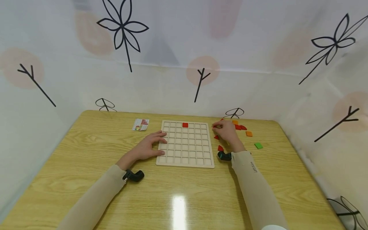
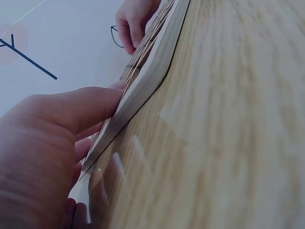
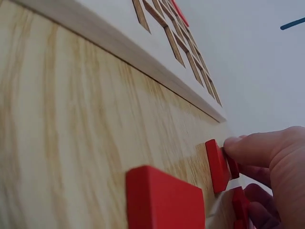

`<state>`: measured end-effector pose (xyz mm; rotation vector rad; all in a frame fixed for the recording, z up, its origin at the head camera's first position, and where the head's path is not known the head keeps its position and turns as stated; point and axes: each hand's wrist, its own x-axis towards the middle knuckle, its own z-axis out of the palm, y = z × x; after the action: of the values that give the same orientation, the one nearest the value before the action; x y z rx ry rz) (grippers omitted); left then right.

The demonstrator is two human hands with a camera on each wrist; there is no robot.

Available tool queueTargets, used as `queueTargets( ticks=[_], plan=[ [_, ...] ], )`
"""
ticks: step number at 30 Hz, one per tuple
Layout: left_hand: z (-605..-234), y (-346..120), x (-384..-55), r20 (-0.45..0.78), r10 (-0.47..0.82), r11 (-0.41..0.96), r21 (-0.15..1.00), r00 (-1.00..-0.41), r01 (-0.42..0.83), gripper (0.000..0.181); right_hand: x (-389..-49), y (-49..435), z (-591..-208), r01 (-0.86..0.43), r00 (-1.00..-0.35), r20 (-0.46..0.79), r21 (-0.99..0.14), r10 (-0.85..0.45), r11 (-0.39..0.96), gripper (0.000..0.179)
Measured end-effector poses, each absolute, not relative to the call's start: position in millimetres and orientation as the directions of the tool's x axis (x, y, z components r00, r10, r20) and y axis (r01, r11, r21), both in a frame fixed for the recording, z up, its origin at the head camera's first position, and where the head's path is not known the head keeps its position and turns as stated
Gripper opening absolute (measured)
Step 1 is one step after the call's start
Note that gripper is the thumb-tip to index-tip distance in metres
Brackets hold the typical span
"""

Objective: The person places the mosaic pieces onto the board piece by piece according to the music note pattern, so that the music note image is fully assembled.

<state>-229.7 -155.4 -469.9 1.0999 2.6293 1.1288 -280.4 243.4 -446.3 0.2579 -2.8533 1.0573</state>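
A wooden grid board (image 1: 185, 166) lies on the table, with one red square (image 1: 185, 125) in a cell of its far row. My left hand (image 1: 148, 146) rests at the board's left edge, fingers spread and thumb on the rim. Right of the board, my right hand (image 1: 225, 130) reaches down among loose red pieces. In the right wrist view its thumb (image 3: 252, 145) and fingers pinch a small red piece (image 3: 232, 164), right beside another red piece (image 3: 217, 167). A larger red block (image 3: 167, 198) lies nearer that camera.
Orange squares (image 1: 249, 134), a green square (image 1: 258, 145) and several red pieces (image 1: 220, 148) lie at the right. A small printed pattern card (image 1: 140, 124) sits left of the board. Patterned cloth (image 1: 161, 89) hangs behind the wooden table (image 1: 149, 204).
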Motion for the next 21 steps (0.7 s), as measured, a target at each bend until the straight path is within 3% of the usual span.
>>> queueTargets(
  ticks=[5,21],
  plan=[
    [-470.2,-155.2,-229.9,0.195,0.642,0.475,0.657,-0.741,0.585,0.038,-281.5,242.1,-446.3,-0.202,-0.978,0.155,-0.585,-0.137,0.786,0.021],
    [-469.6,-154.9,-230.0,0.194,0.642,0.481,0.652,-0.742,0.587,0.038,-282.3,237.7,-446.6,-0.177,-0.983,0.163,-0.666,-0.089,0.725,0.022]
  ],
)
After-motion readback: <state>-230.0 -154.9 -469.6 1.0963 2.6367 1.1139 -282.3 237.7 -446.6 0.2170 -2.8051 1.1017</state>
